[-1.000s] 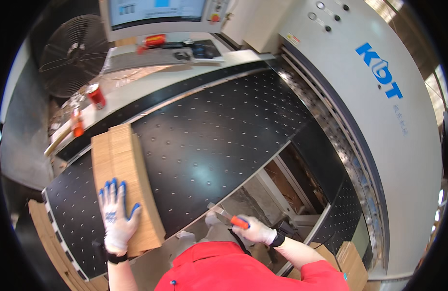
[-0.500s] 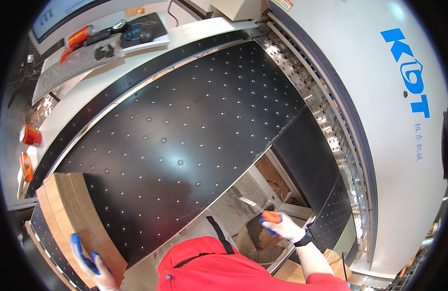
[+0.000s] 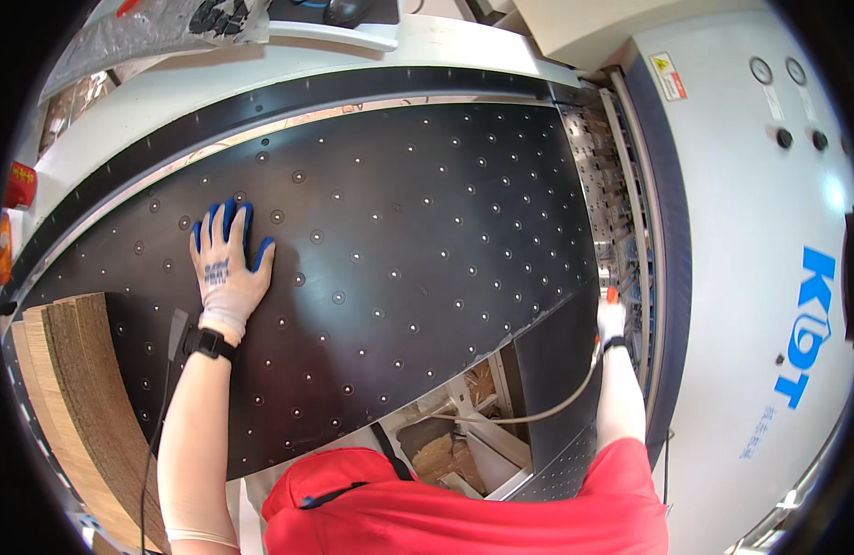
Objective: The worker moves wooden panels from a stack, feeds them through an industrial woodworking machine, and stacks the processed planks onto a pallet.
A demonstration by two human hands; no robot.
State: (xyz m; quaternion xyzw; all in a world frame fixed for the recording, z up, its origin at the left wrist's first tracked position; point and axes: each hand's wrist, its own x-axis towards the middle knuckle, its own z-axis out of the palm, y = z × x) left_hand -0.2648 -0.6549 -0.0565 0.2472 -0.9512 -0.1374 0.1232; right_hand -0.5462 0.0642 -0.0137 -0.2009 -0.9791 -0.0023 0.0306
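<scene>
My left hand (image 3: 229,268), in a white glove with blue fingertips, lies flat with fingers spread on the black table (image 3: 371,305) dotted with small round air holes. My right hand (image 3: 612,321) is closed, arm stretched forward, at the table's right side by the machine's metal track (image 3: 621,213). It grips what looks like an air gun (image 3: 613,295), of which only an orange-red part shows. A pale hose (image 3: 528,419) curves from that hand down toward the gap in the table. Most of the tool is hidden by the glove.
Several stacked wood-grain boards (image 3: 85,398) rest on the table's left end. The big white machine housing (image 3: 741,277) rises along the right. A red can (image 3: 20,185) stands at the far left. Below the table's edge, an opening (image 3: 445,453) holds wood scraps.
My left hand has left the boards and moved forward onto the tabletop. My right hand has gone forward and right to the track; the orange-handled blade tool is gone from it, and a hose now trails there.
</scene>
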